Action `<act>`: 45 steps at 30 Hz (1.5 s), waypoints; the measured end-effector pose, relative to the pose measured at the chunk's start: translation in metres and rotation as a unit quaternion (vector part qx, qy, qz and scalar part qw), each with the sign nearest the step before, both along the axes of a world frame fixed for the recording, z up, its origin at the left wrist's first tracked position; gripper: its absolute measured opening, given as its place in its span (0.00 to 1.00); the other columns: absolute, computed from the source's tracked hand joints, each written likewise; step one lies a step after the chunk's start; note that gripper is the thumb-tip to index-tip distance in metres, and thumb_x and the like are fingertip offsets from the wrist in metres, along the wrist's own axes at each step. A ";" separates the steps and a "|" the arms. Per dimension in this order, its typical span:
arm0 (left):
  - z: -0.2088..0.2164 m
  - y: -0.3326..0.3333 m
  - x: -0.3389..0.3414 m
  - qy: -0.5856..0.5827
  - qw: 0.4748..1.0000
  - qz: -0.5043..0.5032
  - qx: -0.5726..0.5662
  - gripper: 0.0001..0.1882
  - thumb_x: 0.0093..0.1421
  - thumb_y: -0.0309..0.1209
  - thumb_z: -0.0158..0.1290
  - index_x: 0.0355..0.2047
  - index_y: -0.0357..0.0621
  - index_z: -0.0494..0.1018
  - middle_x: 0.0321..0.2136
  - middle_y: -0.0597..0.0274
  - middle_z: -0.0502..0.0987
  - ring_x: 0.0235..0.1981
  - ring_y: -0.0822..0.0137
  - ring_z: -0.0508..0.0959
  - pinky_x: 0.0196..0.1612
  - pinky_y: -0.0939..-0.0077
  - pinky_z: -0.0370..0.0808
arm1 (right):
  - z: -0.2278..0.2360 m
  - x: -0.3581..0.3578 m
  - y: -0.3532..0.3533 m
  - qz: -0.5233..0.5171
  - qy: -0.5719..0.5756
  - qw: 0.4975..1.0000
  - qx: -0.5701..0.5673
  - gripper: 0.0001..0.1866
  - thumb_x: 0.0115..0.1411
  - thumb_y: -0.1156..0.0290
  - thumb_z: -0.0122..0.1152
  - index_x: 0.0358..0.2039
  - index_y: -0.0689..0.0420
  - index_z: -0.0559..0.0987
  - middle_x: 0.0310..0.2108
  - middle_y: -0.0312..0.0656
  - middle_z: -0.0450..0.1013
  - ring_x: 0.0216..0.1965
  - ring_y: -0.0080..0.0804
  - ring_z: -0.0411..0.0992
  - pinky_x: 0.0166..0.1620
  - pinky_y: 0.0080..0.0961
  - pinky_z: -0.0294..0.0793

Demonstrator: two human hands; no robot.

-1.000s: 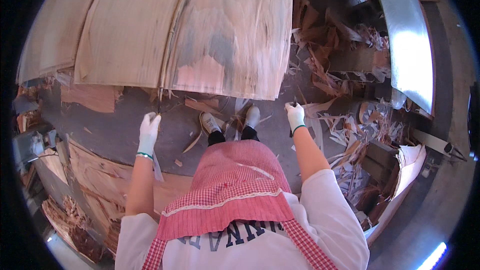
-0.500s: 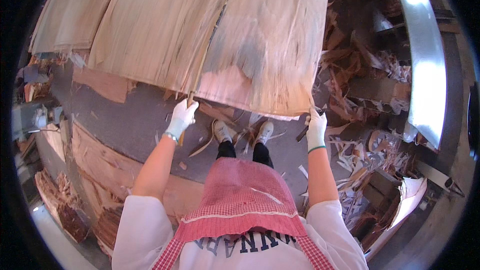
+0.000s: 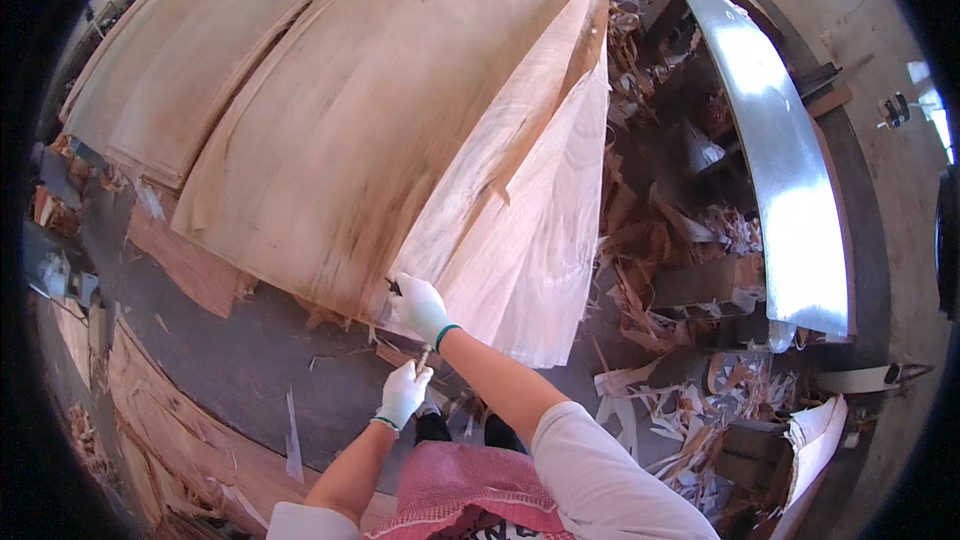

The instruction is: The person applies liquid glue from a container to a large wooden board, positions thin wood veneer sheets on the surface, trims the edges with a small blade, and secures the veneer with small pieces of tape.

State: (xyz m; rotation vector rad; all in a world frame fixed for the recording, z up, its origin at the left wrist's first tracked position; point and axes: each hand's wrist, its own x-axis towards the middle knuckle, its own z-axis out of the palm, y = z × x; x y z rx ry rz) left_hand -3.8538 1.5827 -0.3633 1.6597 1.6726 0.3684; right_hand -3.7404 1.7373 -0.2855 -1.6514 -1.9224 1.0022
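Note:
My left hand (image 3: 404,392), in a white knit glove, is closed round a thin wooden stick (image 3: 425,358) just below the front edge of a stack of wood veneer (image 3: 300,150). Higher up, my gloved right hand (image 3: 421,309) reaches across to the left. It is closed on the edge of a veneer sheet (image 3: 540,210), which lies folded over in pale, creased layers along the stack's right side. Out of that fist pokes the end of a small dark tool (image 3: 394,287); its kind is hidden. The two hands are close together, the right one beyond the left.
A long shiny metal panel (image 3: 775,160) stands at the right. Torn veneer scraps (image 3: 690,395) litter the floor below it. More veneer sheets (image 3: 190,390) lie at the lower left. Another veneer stack (image 3: 170,90) adjoins at the far left.
My right hand has swung left across my body, pulling the veneer sheet's right part into a fold. My left hand has moved right and nearer to me, with the stick. My view has shifted.

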 end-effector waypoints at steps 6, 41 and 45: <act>0.021 0.005 -0.021 -0.184 0.950 0.112 -0.225 0.17 0.61 0.39 0.53 0.35 0.34 0.71 0.22 0.47 0.76 0.21 0.54 0.79 0.23 0.61 0.76 | 0.030 -0.005 -0.019 -0.083 0.040 0.994 -0.051 0.14 0.56 0.62 0.58 0.33 0.61 0.73 0.26 0.58 0.73 0.33 0.58 0.73 0.34 0.46 0.71; 0.015 0.073 -0.093 -0.297 0.916 0.135 -0.232 0.14 0.58 0.38 0.55 0.37 0.39 0.74 0.20 0.58 0.74 0.17 0.66 0.75 0.20 0.66 0.72 | -0.009 0.034 0.018 -0.214 0.106 0.956 -0.171 0.14 0.59 0.62 0.58 0.33 0.64 0.77 0.18 0.37 0.69 0.17 0.25 0.66 0.22 0.30 0.67; 0.016 0.099 -0.146 -0.211 0.956 0.113 -0.169 0.14 0.57 0.38 0.56 0.36 0.38 0.73 0.22 0.57 0.77 0.21 0.67 0.76 0.22 0.67 0.74 | -0.040 0.033 0.020 -0.218 0.167 0.952 -0.132 0.13 0.58 0.61 0.60 0.32 0.60 0.77 0.17 0.33 0.67 0.16 0.21 0.64 0.19 0.23 0.62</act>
